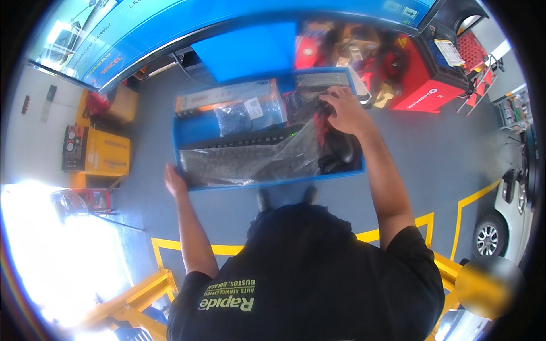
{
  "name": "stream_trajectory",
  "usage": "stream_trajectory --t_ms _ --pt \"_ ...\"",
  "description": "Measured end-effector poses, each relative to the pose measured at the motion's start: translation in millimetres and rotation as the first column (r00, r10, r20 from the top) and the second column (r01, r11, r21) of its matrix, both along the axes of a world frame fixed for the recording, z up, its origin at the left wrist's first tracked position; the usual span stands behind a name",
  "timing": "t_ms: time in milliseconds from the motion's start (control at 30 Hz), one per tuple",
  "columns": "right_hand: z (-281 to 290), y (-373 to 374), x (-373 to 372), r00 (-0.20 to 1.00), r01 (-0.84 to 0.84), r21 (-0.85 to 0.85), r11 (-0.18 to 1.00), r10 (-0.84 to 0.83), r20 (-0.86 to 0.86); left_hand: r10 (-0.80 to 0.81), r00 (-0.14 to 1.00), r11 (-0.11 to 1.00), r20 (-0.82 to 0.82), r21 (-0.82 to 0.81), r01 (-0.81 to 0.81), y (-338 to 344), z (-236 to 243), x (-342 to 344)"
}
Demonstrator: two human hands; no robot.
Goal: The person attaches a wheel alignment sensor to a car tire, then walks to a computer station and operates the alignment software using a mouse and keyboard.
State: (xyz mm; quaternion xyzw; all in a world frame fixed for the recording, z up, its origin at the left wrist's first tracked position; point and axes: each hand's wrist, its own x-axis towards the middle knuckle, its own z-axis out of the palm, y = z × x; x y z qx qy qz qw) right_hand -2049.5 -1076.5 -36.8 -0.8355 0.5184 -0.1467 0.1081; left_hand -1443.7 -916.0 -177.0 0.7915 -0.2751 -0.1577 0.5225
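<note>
Left hand [177,181], fingers extended, beside one blue tray [196,126]; right hand [345,109] half-curled over one dark item [312,108], grip indiscernible.

Keyboard [250,162] in tray [199,128], machine [107,152] far left, car [515,213] far right

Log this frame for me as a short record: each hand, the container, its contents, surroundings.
Left hand: at the near left corner of the shallow, rectangular blue box
Right hand: over the box's right part, fingers bent down at dark items; grip unclear
Container: blue box, open on top
Contents: long black keyboard, partly under clear plastic; clear plastic bag with blue contents; blurred red item below the right hand
Left surroundings: boxy yellow machine with round gauges
Right surroundings: red cabinet; white car
</note>
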Motion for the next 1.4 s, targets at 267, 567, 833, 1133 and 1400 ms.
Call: stream_trajectory --t_ms 267,567,833,1133,1400 --pt "2 -9 14 0.967 -0.151 -0.085 0.985 0.129 -0.221 -0.119 0.986 0.991 0.113 0.078 0.111 10 21 -8" --pt "-11 -20 14 0.978 -0.014 -0.09 0.996 0.032 0.204 -0.33 0.924 0.813 0.194 -0.439 0.383 -8 134 -90" --pt "45 12 98 0.784 0.14 -0.167 0.976 -0.007 0.621 -0.803 0.349 0.588 -0.483 -0.547 0.596 -40 147 -274" --pt "52 116 180 0.874 -0.193 -0.029 0.981 0.186 0.449 -0.546 -0.382 0.689 -0.746 -0.659 0.302 -43 160 -280" --pt "36 97 68 0.802 0.358 -0.008 0.934 -0.303 0.515 -0.339 -0.218 0.827 -0.915 -0.4 0.395 -29 139 -281"
